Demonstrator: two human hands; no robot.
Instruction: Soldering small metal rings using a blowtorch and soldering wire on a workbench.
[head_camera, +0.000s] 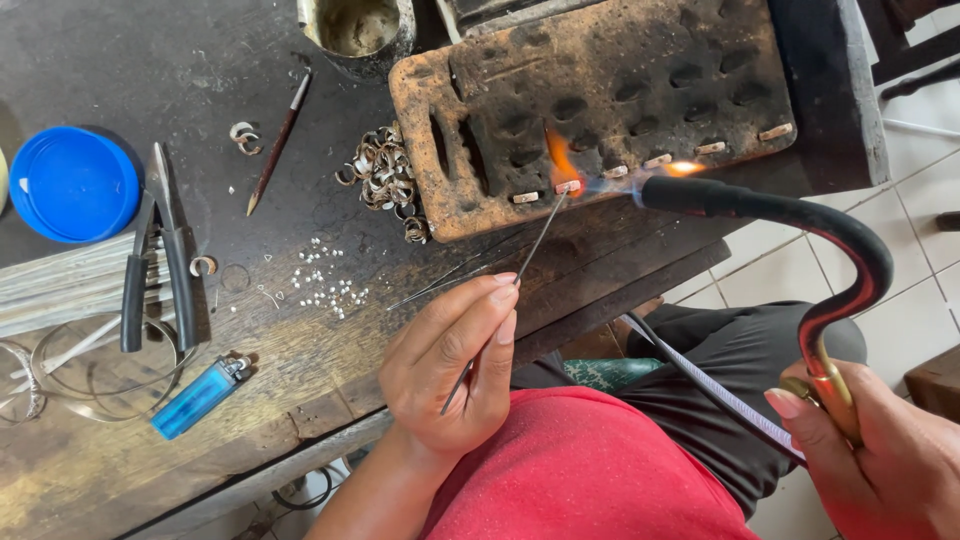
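On the scorched soldering block (600, 90), near its front edge, a small metal piece (568, 186) glows under an orange flame (560, 160). The left hand (455, 370) sits in front of the block, thumb and fingertips pressed together, pinching a thin metal rod (530, 250) whose tip touches that piece. The right hand (880, 460), well to the right of the block and off the bench, has its fingers wrapped round the brass handle of a curved black torch (800, 215); the nozzle points left along the block's front edge, where more small pieces lie in a row. Just left of the block sits a heap of metal rings (385, 175), with tiny silver beads (325, 280) scattered in front of it. Farther left lie black-handled pliers (160, 260), a round blue lid (72, 183) and, nearer the bench edge, a blue lighter (200, 397). Behind the block's left corner stands a round pot (360, 30).
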